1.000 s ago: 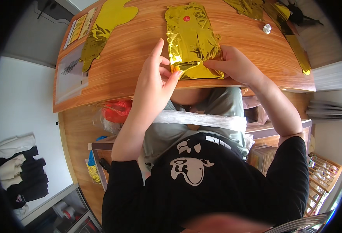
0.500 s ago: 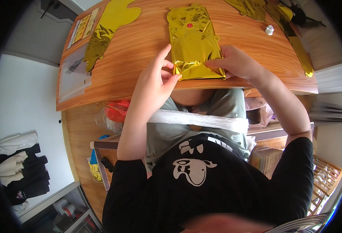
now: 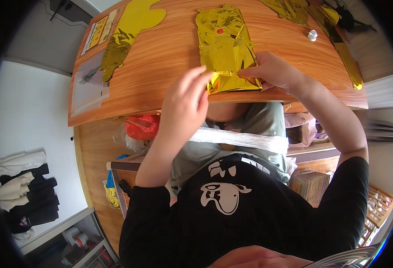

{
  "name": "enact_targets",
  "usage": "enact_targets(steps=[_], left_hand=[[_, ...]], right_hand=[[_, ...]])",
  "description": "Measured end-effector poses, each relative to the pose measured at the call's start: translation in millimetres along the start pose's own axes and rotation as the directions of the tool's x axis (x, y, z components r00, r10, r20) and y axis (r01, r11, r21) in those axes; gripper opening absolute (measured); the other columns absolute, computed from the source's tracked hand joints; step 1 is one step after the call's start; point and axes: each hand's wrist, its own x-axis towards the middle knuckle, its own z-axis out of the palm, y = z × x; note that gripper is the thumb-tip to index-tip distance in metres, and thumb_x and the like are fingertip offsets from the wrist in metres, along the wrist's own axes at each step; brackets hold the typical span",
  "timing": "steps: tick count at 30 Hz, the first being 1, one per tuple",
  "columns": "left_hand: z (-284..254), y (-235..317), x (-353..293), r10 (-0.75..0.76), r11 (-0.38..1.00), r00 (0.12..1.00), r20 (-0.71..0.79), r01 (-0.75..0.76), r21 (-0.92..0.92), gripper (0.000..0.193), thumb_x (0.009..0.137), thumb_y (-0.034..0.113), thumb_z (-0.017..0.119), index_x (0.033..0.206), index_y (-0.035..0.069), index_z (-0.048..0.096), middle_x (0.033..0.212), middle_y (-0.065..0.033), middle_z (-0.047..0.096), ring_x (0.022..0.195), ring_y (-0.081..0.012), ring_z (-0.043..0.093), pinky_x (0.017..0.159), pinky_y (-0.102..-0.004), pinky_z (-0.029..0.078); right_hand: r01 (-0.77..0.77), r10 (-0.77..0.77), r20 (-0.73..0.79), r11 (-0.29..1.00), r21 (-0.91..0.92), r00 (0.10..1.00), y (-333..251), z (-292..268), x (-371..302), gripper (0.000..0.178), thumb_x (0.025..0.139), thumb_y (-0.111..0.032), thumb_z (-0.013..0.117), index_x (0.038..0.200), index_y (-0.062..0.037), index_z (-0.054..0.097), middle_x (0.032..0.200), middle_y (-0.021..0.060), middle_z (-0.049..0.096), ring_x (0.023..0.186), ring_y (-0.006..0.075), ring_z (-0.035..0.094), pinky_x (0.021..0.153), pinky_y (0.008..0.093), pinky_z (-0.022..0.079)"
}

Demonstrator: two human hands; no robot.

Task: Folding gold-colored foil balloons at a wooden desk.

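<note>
Folding step, by the look of it. Gold foil sheet (image 3: pixel 225 49) is lying at 12 o'clock on the wooden surface (image 3: pixel 160 58). Left hand (image 3: pixel 185 105) and right hand (image 3: pixel 272 71) are pinching its near folded edge, fingers clamped. Next move likely calls for pressing the crease flat.

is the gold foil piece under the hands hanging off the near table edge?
No: the gold foil piece lies wholly on the wooden table, its folded near end just inside the edge, with the left hand and right hand on it.
</note>
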Motion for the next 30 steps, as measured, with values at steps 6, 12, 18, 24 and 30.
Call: enact_targets(steps=[6, 12, 18, 24, 30], left_hand=[[34, 7, -32, 0.248, 0.913, 0.963, 0.102, -0.267, 0.307, 0.049, 0.094, 0.024, 0.068, 0.141, 0.009, 0.062, 0.145, -0.0099, 0.060, 0.135, -0.0248, 0.057, 0.111, -0.0472, 0.043], [36, 10, -34, 0.220, 0.900, 0.970, 0.099, -0.241, 0.363, 0.051, 0.095, 0.027, 0.068, 0.142, 0.008, 0.060, 0.143, -0.0137, 0.062, 0.135, -0.0285, 0.057, 0.112, -0.0489, 0.043], [41, 7, -35, 0.218, 0.896, 0.972, 0.084, -0.233, 0.378, 0.054, 0.094, 0.032, 0.071, 0.143, 0.010, 0.060, 0.142, -0.0123, 0.063, 0.134, -0.0281, 0.058, 0.112, -0.0483, 0.044], [43, 14, -35, 0.180, 0.891, 0.981, 0.067, -0.191, 0.411, 0.055, 0.095, 0.039, 0.069, 0.143, 0.014, 0.061, 0.141, -0.0099, 0.062, 0.130, -0.0268, 0.059, 0.109, -0.0471, 0.045], [49, 19, -35, 0.140, 0.869, 0.988, 0.063, -0.153, 0.471, 0.060, 0.094, 0.051, 0.067, 0.144, 0.019, 0.061, 0.141, -0.0098, 0.061, 0.129, -0.0279, 0.059, 0.109, -0.0504, 0.043]], right_hand=[[0.009, -0.008, 0.029, 0.999, -0.035, 1.000, 4, -3, 5, 0.032, 0.094, -0.030, 0.073, 0.117, -0.0068, 0.072, 0.088, -0.0030, 0.068, 0.072, 0.0043, 0.057, 0.061, 0.0209, 0.048], [0.027, -0.027, 0.022, 0.999, -0.030, 0.999, 2, -4, 2, 0.032, 0.095, -0.031, 0.073, 0.116, -0.0060, 0.072, 0.089, -0.0032, 0.067, 0.074, 0.0040, 0.057, 0.062, 0.0210, 0.049], [0.020, -0.020, 0.001, 1.000, 0.003, 1.000, -3, -8, -9, 0.033, 0.098, -0.026, 0.071, 0.121, -0.0032, 0.068, 0.089, -0.0016, 0.069, 0.078, 0.0046, 0.061, 0.064, 0.0214, 0.050], [0.236, -0.263, -0.207, 0.960, -0.148, 0.942, 32, -5, -41, 0.039, 0.095, -0.013, 0.074, 0.128, 0.0030, 0.062, 0.082, 0.0006, 0.070, 0.076, 0.0064, 0.061, 0.068, 0.0218, 0.050], [0.288, -0.324, -0.423, 0.946, -0.148, 0.846, 39, 26, -55, 0.042, 0.090, -0.005, 0.076, 0.128, 0.0034, 0.060, 0.079, 0.0020, 0.066, 0.072, 0.0068, 0.058, 0.069, 0.0229, 0.049]])
